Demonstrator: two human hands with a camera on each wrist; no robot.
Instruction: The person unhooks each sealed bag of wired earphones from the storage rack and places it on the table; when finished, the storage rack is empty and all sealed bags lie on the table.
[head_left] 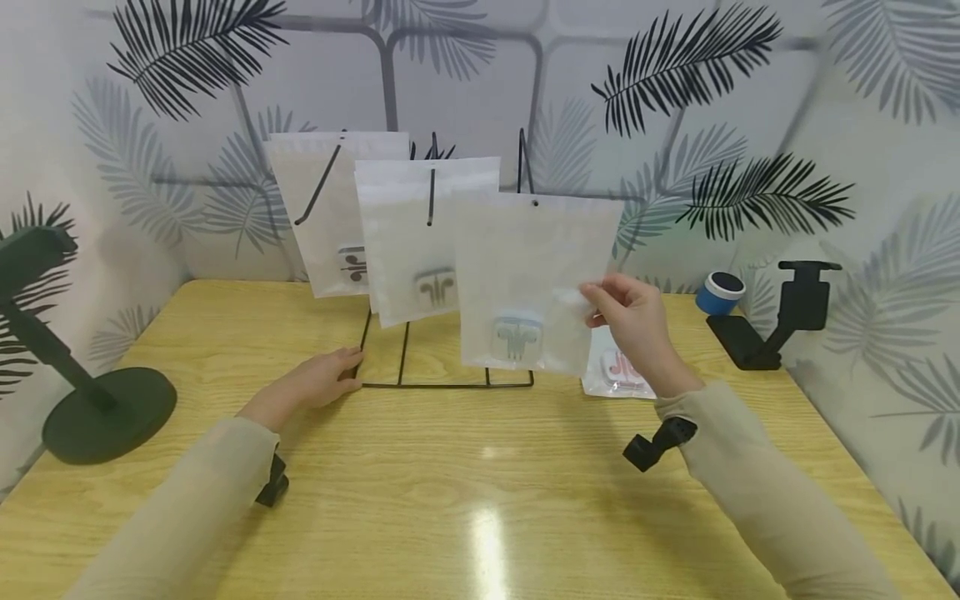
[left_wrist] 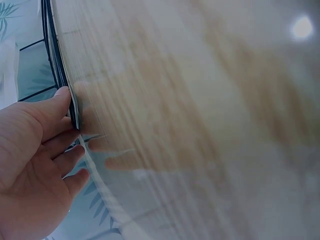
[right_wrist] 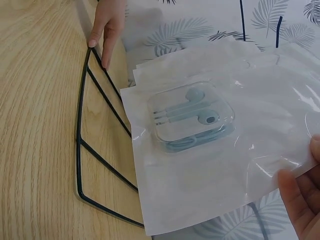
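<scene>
My right hand [head_left: 639, 321] pinches the right edge of a white plastic bag [head_left: 525, 267] with a clear case of pale blue earphones [right_wrist: 192, 117] inside. A hook shows at the hole near the bag's top edge. To its left, two more bags, one with grey earphones [head_left: 436, 288] and one with dark earphones [head_left: 352, 263], hang from hooks of the black wire display rack [head_left: 450, 386]. My left hand [head_left: 318, 379] holds the front left corner of the rack's base, its thumb [left_wrist: 62, 97] on the wire.
A bag with red earphones [head_left: 621, 371] lies on the table [head_left: 420, 483] behind my right hand. Farther right are a blue round container [head_left: 720, 293] and a black phone stand [head_left: 780, 325]. A dark green lamp [head_left: 108, 417] stands at the left.
</scene>
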